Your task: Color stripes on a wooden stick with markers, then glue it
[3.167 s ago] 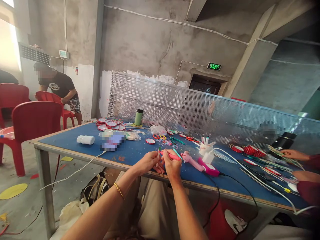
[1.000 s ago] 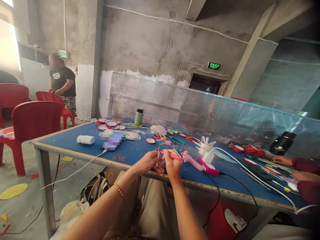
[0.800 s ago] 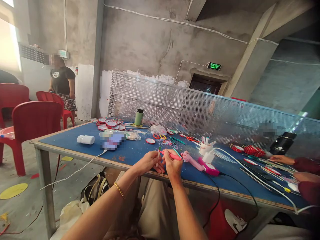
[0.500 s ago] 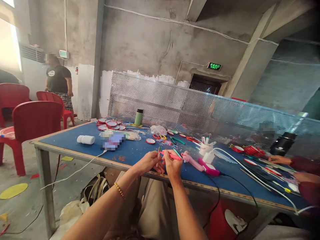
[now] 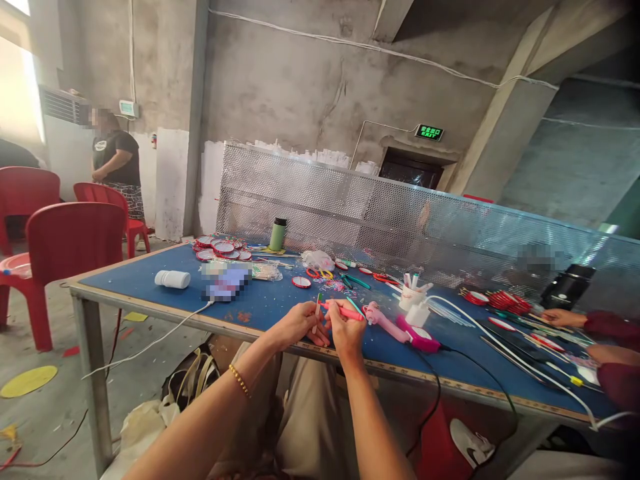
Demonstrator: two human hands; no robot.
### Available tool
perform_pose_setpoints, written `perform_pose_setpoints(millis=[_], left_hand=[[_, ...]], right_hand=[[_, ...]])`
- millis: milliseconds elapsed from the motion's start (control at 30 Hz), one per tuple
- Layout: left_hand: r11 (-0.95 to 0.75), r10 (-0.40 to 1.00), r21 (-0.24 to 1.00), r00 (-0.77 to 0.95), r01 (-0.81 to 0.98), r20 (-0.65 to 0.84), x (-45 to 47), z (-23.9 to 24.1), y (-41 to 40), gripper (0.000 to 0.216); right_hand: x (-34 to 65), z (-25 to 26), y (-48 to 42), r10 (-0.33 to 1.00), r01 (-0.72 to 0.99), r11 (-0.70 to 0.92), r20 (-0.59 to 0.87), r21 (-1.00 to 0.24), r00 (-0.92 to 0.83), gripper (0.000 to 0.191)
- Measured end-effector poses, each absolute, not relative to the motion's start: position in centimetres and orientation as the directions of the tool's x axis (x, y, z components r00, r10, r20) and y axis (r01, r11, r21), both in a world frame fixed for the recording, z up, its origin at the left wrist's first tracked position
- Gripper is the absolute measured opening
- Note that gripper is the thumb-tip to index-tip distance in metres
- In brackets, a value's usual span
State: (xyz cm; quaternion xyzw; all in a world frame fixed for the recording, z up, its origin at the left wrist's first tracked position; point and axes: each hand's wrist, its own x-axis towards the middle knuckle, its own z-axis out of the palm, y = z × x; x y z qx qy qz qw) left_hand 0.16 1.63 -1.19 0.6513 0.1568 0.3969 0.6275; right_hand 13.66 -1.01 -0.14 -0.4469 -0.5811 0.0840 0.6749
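Note:
My left hand (image 5: pixel 297 323) is closed in a pinch on a thin stick (image 5: pixel 317 308) with a green and red tip, held upright at the near edge of the blue table (image 5: pixel 270 301). My right hand (image 5: pixel 345 331) is closed around a pink pen-like tool (image 5: pixel 344 311), whose tip points left toward the stick. The two hands almost touch. A pink hand-held fan (image 5: pixel 400 328) lies on the table just right of my right hand.
Red-rimmed round discs (image 5: pixel 219 248), a green bottle (image 5: pixel 277 235), a white bottle (image 5: pixel 173 279), scissors (image 5: pixel 320 273) and white cables lie on the table. A perforated metal screen (image 5: pixel 380 220) backs it. Another person's hands (image 5: pixel 560 317) work at the right. Red chairs (image 5: pixel 70 243) and a standing person (image 5: pixel 115 163) are at left.
My hands hold the same pose. The person at far left straightened up and turned away. The co-worker's hand at right shifted a little over the table.

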Motion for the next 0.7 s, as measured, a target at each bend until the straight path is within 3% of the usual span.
perform_pose_setpoints(millis=[700], left_hand=[[-0.158, 0.701, 0.946, 0.643, -0.282, 0.309, 0.03, -0.88, 1.42, 0.049]], right_hand=[[13.51, -0.04, -1.12, 0.623, 0.408, 0.582, 0.708, -0.704, 0.332, 0.033]])
